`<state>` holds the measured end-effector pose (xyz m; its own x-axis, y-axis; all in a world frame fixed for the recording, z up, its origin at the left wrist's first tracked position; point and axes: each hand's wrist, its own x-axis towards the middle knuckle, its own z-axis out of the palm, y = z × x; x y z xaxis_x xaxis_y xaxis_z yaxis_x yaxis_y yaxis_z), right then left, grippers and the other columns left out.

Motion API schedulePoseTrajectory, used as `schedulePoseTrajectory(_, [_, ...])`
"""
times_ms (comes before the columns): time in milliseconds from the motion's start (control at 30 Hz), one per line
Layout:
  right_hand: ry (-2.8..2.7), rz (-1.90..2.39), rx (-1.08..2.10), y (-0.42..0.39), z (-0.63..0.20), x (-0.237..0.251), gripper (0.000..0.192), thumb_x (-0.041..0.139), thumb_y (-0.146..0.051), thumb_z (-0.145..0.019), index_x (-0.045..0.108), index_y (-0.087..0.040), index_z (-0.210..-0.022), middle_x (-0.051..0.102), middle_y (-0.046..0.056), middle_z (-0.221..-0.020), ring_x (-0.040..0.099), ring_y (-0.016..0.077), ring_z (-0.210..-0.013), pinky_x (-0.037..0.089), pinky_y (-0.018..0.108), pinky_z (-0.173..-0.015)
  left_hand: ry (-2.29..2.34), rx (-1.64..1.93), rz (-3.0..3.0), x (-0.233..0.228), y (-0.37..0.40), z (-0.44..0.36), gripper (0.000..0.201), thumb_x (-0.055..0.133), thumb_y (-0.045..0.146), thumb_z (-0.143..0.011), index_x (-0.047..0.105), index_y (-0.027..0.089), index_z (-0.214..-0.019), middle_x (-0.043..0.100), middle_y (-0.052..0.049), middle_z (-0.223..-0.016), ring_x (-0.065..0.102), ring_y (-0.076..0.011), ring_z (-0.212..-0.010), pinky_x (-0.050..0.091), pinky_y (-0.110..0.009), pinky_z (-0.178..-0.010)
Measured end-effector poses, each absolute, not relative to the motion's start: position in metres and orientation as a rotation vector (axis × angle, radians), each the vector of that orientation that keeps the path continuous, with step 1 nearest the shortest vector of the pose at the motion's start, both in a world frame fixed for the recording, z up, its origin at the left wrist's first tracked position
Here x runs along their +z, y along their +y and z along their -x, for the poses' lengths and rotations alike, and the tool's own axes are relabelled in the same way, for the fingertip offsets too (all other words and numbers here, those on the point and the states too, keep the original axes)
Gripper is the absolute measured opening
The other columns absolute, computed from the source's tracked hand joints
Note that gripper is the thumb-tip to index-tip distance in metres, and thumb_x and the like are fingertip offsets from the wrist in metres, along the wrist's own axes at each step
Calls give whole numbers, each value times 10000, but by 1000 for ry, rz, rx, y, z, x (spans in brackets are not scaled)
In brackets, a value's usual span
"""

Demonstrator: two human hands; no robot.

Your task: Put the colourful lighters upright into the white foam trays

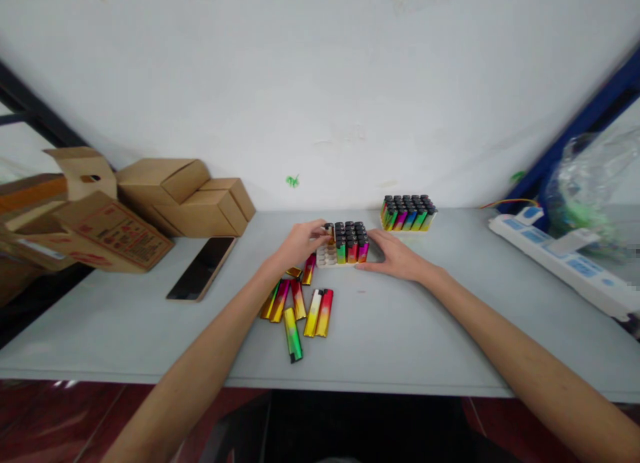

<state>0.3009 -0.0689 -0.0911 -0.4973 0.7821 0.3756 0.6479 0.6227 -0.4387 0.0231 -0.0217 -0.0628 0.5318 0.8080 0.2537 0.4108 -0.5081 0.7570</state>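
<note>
My left hand (pixel 299 243) pinches a lighter (pixel 329 229) by its upper end, at the back left of a white tray (pixel 327 257). Upright lighters (pixel 352 241) with black tops fill the tray's middle and right, in shiny green, red and magenta. Bare slots show at the tray's left end. My right hand (pixel 395 256) grips the right end of the tray, thumb at the front corner and fingers toward the back. Several loose lighters (pixel 284 299) lie on the table near my left forearm; closer to me are a green-yellow one (pixel 293 335) and a red-yellow one (pixel 325 313).
Behind, by the wall, stands another full tray of lighters (pixel 409 213). A phone (pixel 203 269) lies at left, before cardboard boxes (pixel 185 196) and an open carton (pixel 110 233). On the right are a white power strip (pixel 565 263) and a clear plastic bag (pixel 595 183).
</note>
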Motion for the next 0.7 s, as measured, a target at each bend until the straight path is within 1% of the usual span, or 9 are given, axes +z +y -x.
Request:
schedulePoseTrajectory(67, [-2299,1131,326,-69,-301,-91,686,754,-587,-842,566,-149,-1334,655,197,-1298,651,375,-1166,533,544,-1006,990,796,-2138,-63,-22,-23,221,647,415,-883,609,201,-845,796,-83,-950,755,-291,-957,584,-420,-886])
schedulePoseTrajectory(167, [-2292,1149,330,-69,-300,-91,686,760,-582,-838,569,-133,-1320,660,200,-1280,655,369,-1153,537,533,-997,1078,816,-2198,-55,-26,-19,297,658,437,-873,666,185,-1029,782,-104,-1067,733,-282,-1031,547,-428,-966])
schedulePoseTrajectory(233, [-2285,1145,332,-70,-300,-90,677,774,-568,-829,578,-126,-1303,671,195,-1253,664,360,-1131,543,514,-985,1207,843,-2298,-45,-32,-12,368,655,473,-874,675,181,-1096,763,-111,-1097,713,-275,-1040,525,-430,-983])
schedulePoseTrajectory(333, [-2267,1138,331,-69,-300,-88,666,805,-536,-802,594,-121,-1278,690,183,-1209,678,346,-1092,553,487,-959,1417,778,-2498,-29,-44,0,324,589,490,-901,689,181,-896,720,-108,-969,675,-276,-974,514,-422,-927])
schedulePoseTrajectory(400, [-2246,1150,329,-69,-301,-87,662,819,-521,-786,602,-119,-1265,696,179,-1188,683,342,-1073,557,480,-946,1515,587,-2591,-24,-51,6,322,599,492,-877,678,190,-798,687,-109,-911,654,-290,-955,495,-424,-912])
schedulePoseTrajectory(500, [-2217,1186,323,-68,-302,-86,662,822,-514,-780,604,-114,-1260,699,177,-1172,685,342,-1055,557,483,-938,1577,222,-2619,-26,-58,6,355,596,536,-860,663,205,-750,681,-110,-884,651,-301,-917,480,-405,-845])
schedulePoseTrajectory(567, [-2215,1209,320,-68,-303,-86,669,820,-521,-781,600,-111,-1262,699,176,-1163,686,341,-1043,559,489,-933,1608,57,-2614,-31,-61,3,403,569,587,-866,647,210,-746,691,-112,-879,657,-307,-894,463,-392,-791])
schedulePoseTrajectory(633, [-2220,1221,321,-68,-303,-85,672,817,-530,-782,597,-117,-1264,698,173,-1164,685,340,-1038,561,493,-929,1646,-21,-2610,-34,-63,-1,440,543,619,-870,624,211,-729,697,-113,-859,661,-310,-870,442,-383,-752])
schedulePoseTrajectory(700, [-2221,1219,326,-68,-303,-85,670,817,-535,-782,594,-128,-1266,697,168,-1170,684,339,-1041,561,494,-929,1653,-31,-2604,-38,-63,-4,417,536,588,-871,604,210,-705,700,-107,-830,664,-299,-838,422,-370,-722])
